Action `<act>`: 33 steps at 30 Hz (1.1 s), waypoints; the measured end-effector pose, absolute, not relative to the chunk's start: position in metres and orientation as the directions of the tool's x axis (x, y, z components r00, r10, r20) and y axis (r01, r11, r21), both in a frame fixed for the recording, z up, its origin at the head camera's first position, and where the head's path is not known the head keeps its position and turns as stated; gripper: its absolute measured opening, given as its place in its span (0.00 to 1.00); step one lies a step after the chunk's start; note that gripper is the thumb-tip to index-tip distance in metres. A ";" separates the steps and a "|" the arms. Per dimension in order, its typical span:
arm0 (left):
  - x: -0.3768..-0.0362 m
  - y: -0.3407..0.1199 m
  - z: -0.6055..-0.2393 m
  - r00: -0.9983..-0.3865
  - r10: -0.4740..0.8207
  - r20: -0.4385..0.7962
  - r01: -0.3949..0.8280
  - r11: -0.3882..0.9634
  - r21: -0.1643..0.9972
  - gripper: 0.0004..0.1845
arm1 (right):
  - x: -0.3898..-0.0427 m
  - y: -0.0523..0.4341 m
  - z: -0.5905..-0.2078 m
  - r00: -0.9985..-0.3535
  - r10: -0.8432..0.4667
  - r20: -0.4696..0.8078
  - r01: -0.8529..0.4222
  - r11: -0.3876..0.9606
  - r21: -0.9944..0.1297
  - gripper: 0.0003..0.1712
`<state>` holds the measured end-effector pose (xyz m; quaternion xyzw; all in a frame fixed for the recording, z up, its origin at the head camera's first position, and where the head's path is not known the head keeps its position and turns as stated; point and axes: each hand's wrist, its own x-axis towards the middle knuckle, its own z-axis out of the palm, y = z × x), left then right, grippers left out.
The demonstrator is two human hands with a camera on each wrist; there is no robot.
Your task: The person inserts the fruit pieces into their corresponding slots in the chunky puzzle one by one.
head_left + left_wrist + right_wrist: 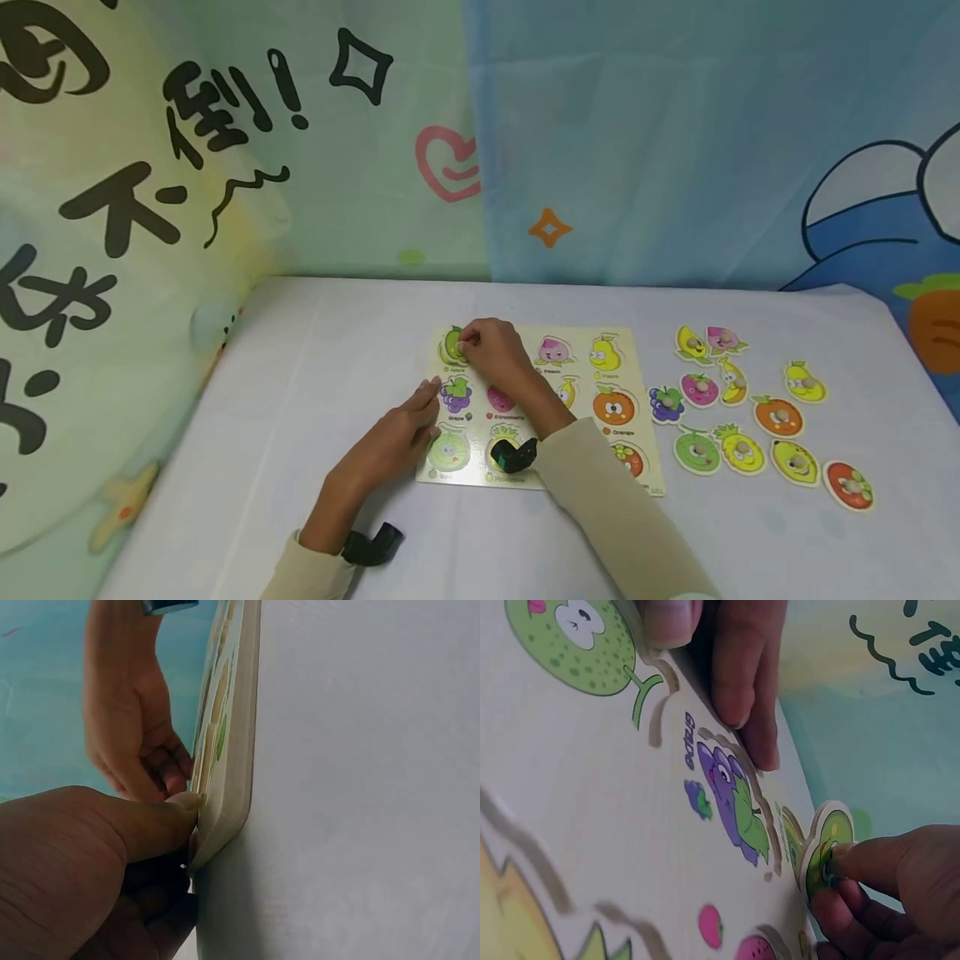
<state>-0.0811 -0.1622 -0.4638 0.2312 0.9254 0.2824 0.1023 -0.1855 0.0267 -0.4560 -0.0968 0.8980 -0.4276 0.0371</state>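
Note:
My right hand (497,356) pinches a green apple puzzle piece (829,859) by its small knob, at the top left of a wooden fruit puzzle board (480,479). In the right wrist view the piece stands tilted over the apple slot, beside the grape picture (735,802). My left hand (393,435) lies along the board's left edge. Its thumb (161,825) presses on the board's border, and its fingers (736,682) rest against the edge, fairly straight. The right forearm covers part of the board's middle.
Several loose fruit pieces lie to the right of the board, among them a grape piece (666,405), an orange piece (778,416), a pineapple piece (742,451) and a tomato piece (849,486). A printed cloth backdrop (637,150) rises behind the white table (322,333).

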 end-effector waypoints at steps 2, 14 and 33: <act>-0.081 -0.161 -0.464 -0.872 0.486 -0.057 0.370 0.731 0.574 0.28 | -0.185 0.025 -0.455 -0.980 -0.198 0.011 -0.136 0.630 -0.765 0.05; -0.080 -0.160 -0.462 -0.869 0.491 -0.062 0.376 0.735 0.564 0.29 | -0.183 0.011 -0.453 -0.983 -0.182 -0.025 -0.125 0.759 -0.639 0.08; -0.080 -0.159 -0.456 -0.868 0.494 -0.056 0.385 0.739 0.553 0.28 | -0.180 0.001 -0.455 -0.989 -0.144 0.010 -0.116 0.745 -0.657 0.07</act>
